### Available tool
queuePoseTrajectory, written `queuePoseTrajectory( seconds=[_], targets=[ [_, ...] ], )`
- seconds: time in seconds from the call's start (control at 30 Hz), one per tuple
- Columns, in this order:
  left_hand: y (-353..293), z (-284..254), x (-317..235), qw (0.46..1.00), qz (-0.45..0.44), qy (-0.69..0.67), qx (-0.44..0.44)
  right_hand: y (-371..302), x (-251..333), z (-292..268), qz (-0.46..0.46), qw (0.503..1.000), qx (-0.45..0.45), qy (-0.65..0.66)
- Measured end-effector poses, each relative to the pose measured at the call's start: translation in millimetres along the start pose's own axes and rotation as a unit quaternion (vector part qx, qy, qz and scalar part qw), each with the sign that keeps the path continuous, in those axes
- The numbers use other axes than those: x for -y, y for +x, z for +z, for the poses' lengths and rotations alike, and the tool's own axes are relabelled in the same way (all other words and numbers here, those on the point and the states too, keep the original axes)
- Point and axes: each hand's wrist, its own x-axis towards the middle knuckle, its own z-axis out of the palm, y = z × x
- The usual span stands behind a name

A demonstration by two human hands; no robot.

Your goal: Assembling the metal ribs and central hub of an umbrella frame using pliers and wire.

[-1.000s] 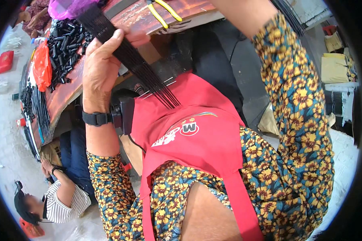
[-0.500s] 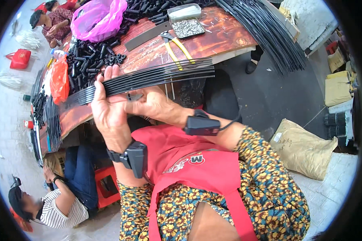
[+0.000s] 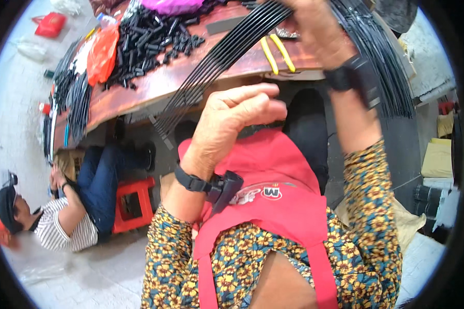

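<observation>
A fanned bundle of thin black rods (image 3: 219,59) slants across the front of the table, its lower end hanging past the table edge. My right hand (image 3: 319,33), smeared by motion, grips the bundle's upper end near the far side of the table. My left hand (image 3: 242,108) is below and apart from the rods, over my red apron. Its fingers are loosely bent and point right, with nothing visible in them. Yellow-handled pliers (image 3: 270,54) lie on the table near my right hand, their jaws hidden behind the rods and hand.
Black plastic parts (image 3: 149,49) are heaped on the wooden table (image 3: 139,100), beside an orange bag (image 3: 102,54) and a pink bag (image 3: 172,5). A grey flat bar (image 3: 224,26) lies behind the rods. More black rods (image 3: 384,67) overhang the right edge. A seated person (image 3: 77,216) is at left.
My right hand has moved up and right with the rod bundle, which now tilts steeply. My left hand has come off the rods and moved right. The view has shifted.
</observation>
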Motion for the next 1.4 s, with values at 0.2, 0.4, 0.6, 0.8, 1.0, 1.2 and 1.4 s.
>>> queuePoseTrajectory(
  seconds=[0.2, 0.4, 0.6, 0.8, 1.0, 1.2, 1.4],
  targets=[
    [-27, -55, 7, 0.934, 0.101, 0.248, -0.236, 29, -10, -62, 0.123, 0.961, 0.147, 0.197],
    [-3, -108, 56, 0.900, 0.028, 0.429, -0.068, 31, 19, -23, -0.011, 0.968, 0.203, 0.145],
    [4, -108, 96, 0.797, -0.046, 0.601, 0.039, 30, 4, -18, -0.051, 0.964, 0.232, 0.118],
    [-2, -116, 125, 0.775, 0.000, 0.627, 0.080, 22, 24, -7, 0.015, 0.957, 0.268, 0.112],
    [-3, -108, 123, 0.778, -0.097, 0.612, 0.103, 27, 1, 1, -0.018, 0.932, 0.322, 0.167],
    [-6, -110, 139, 0.770, -0.164, 0.603, 0.127, 17, -4, 10, 0.093, 0.928, 0.323, 0.160],
    [-15, -100, 129, 0.872, -0.166, 0.455, 0.069, -44, 11, -7, 0.183, 0.906, 0.245, 0.293]
  ],
)
